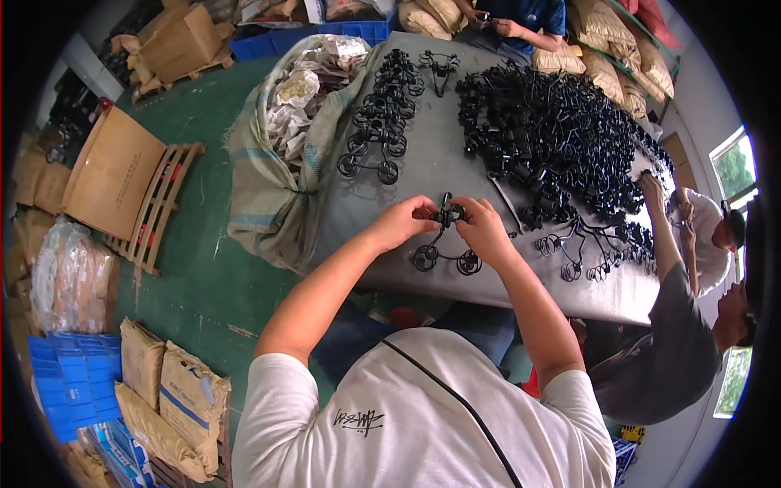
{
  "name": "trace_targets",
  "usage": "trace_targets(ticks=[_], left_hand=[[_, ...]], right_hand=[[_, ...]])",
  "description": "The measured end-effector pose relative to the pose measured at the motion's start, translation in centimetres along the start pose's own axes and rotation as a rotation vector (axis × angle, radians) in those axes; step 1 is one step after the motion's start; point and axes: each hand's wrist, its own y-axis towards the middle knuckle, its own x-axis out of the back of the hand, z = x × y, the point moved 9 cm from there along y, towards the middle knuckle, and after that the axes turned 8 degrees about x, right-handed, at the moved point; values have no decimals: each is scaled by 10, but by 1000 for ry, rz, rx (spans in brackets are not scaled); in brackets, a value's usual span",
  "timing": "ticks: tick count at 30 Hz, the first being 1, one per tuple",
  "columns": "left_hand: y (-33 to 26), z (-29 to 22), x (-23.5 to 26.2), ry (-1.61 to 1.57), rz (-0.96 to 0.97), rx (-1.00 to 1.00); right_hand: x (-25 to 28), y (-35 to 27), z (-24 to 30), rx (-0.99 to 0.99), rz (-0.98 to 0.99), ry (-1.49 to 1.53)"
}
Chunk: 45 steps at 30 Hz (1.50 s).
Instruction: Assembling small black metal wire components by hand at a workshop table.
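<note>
Near the front edge of the grey-covered table (350,220), I hold a black branched plastic part (440,241) with round rings at its lower ends. My left hand (404,222) closes its fingertips on the part's upper hub from the left. From the other side, my right hand (483,229) grips the same hub with thumb and fingers. The rings hang toward me, just above or on the table; I cannot tell which. Beyond my left hand, similar black parts (389,114) lie in a row. A single similar part (440,69) sits by the row's far end.
A large heap of black parts (545,122) covers the table's right side, with a thin strip (506,203) beside it. An open woven sack (272,203) of crumpled wrapping stands left. Co-workers' hands (651,193) reach in at right; another person (521,28) works opposite.
</note>
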Motion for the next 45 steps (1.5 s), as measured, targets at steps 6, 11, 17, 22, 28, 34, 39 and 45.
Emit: trace_targets(ticks=[6, 11, 17, 22, 28, 34, 39, 45], left_hand=[[1, -20, -1, 232, -32, -184], [1, -59, -14, 501, 49, -235], [0, -71, -25, 779, 14, -112], [5, -69, -32, 758, 93, -81], [8, -59, -22, 684, 67, 7], [8, -55, -19, 639, 63, -45], [9, -49, -18, 606, 76, -31], [9, -46, -16, 540, 79, -40]], right_hand=[[-2, -3, 3, -31, -11, 10], [6, -8, -5, -41, -98, 3], [0, -15, 7, -69, -133, 76], [29, -45, -18, -46, -173, 335], [63, -67, -66, -36, -213, -520], [72, -59, -81, -48, -361, -194], [36, -48, -81, -279, -227, 707], [-3, -31, -57, -328, -53, 854]])
